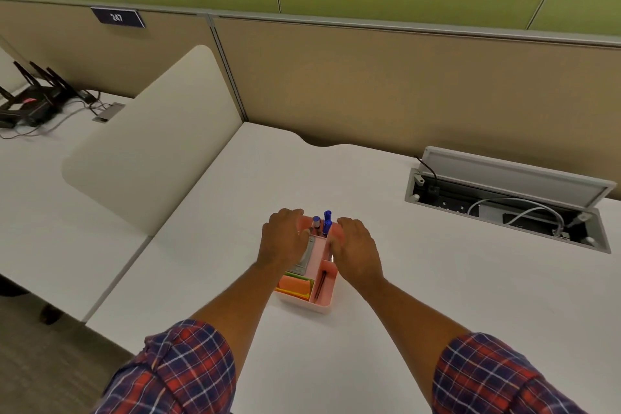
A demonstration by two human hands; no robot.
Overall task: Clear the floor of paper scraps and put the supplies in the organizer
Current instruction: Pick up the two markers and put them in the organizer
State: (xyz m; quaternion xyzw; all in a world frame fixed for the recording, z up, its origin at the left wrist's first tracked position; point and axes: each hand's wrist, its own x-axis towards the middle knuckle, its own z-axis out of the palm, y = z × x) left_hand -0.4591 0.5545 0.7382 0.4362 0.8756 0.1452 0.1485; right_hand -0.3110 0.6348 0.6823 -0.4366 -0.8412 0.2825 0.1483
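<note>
Both hands' grip holds the pink organizer [319, 296]; partition sign [117, 17] reads "247"

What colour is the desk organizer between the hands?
Pink, seen clearly in the head view: organizer.

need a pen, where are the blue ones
In the head view, the blue pens stand upright in the pink organizer's far compartment, between both hands.

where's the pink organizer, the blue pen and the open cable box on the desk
pink organizer [322, 306]: head view, near front wall
blue pen [327, 219]: head view, cap end standing up
cable box [514, 176]: head view, raised lid
</note>
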